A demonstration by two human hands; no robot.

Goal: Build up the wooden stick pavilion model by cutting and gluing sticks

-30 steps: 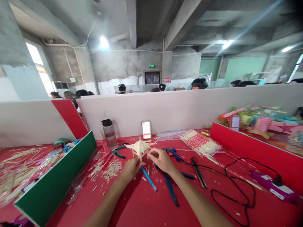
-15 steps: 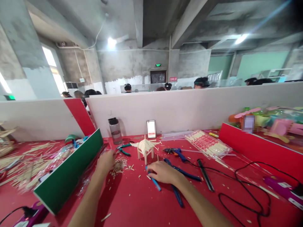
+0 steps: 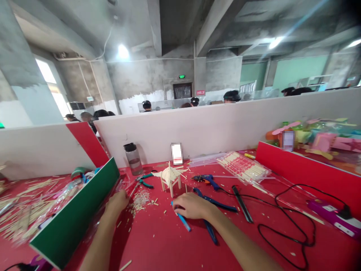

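Note:
My left hand point(image 3: 117, 201) is low over the table beside the green board point(image 3: 76, 214), fingers curled and partly hidden. I cannot make out what it holds. A thin stick-like line runs near its fingertips toward pliers with teal handles point(image 3: 145, 180). Small cut wood bits point(image 3: 140, 201) lie next to it. My right hand point(image 3: 193, 205) rests on the table with bent fingers around a slim blue pen-like stick point(image 3: 184, 223). Just beyond it stands a small pavilion model of wooden sticks point(image 3: 170, 177). Blue-handled pliers point(image 3: 220, 203) lie partly under my right wrist.
A glue gun point(image 3: 207, 180), a utility knife point(image 3: 242, 203) and bundled sticks point(image 3: 244, 167) lie to the right. A black cable point(image 3: 282, 199) leads to a purple power strip point(image 3: 334, 218). A water bottle point(image 3: 132, 160) and phone point(image 3: 177, 153) stand by the white partition point(image 3: 152, 130).
My left hand has drawn back from the teal pliers, toward me and to the left. The right hand keeps its place by the blue stick. The whole view has shifted slightly.

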